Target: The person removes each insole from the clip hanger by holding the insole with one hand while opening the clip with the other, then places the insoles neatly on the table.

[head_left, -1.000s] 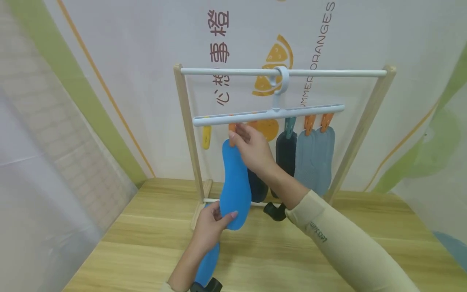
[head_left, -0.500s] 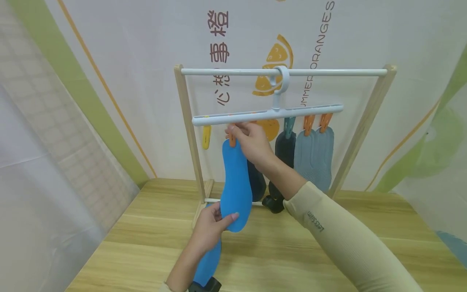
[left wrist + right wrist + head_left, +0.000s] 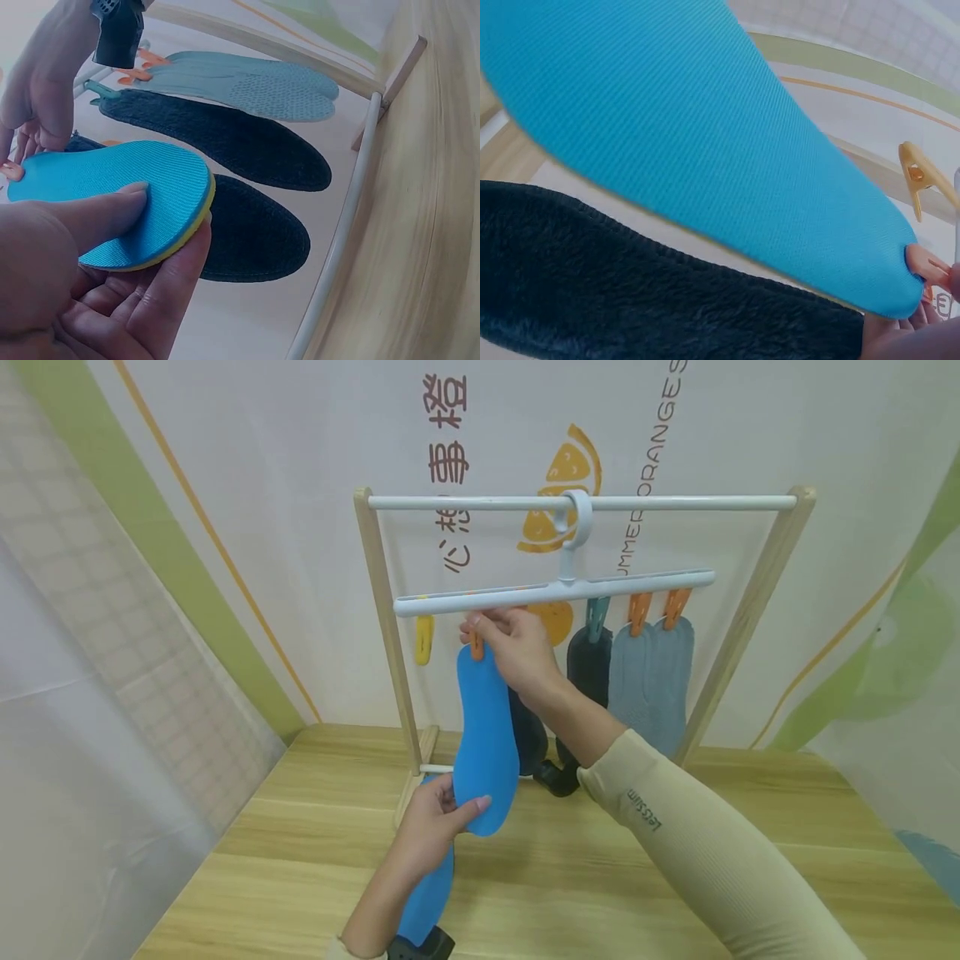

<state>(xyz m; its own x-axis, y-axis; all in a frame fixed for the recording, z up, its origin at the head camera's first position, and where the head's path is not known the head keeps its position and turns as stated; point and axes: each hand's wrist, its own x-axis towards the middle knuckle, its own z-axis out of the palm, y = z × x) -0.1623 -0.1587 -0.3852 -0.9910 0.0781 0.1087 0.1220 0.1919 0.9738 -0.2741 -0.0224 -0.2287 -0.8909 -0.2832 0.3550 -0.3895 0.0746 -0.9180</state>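
Observation:
A blue insole (image 3: pixel 486 739) hangs at a slight slant below the white hanger (image 3: pixel 555 592), its top end in the bite of an orange clothespin (image 3: pixel 477 647). My left hand (image 3: pixel 431 822) pinches the insole's lower end, thumb on the ribbed blue face and fingers under the yellow underside, as the left wrist view shows. My right hand (image 3: pixel 517 652) holds the clothespin's upper part just under the hanger bar; some of its fingers are hidden behind. Beneath my left forearm lies a second blue insole (image 3: pixel 429 893), partly covered.
A wooden rack with a white top rod (image 3: pixel 675 503) carries the hanger. To the right hang a dark fleecy insole (image 3: pixel 588 668) and grey-blue insoles (image 3: pixel 648 685) from clothespins. Another dark insole (image 3: pixel 255 232) is behind the blue one. A yellow clothespin (image 3: pixel 423 641) hangs at left.
My right thumb has shifted up the orange clothespin, towards the hanger bar. The blue insole has barely moved, and my left hand keeps its pinch on it.

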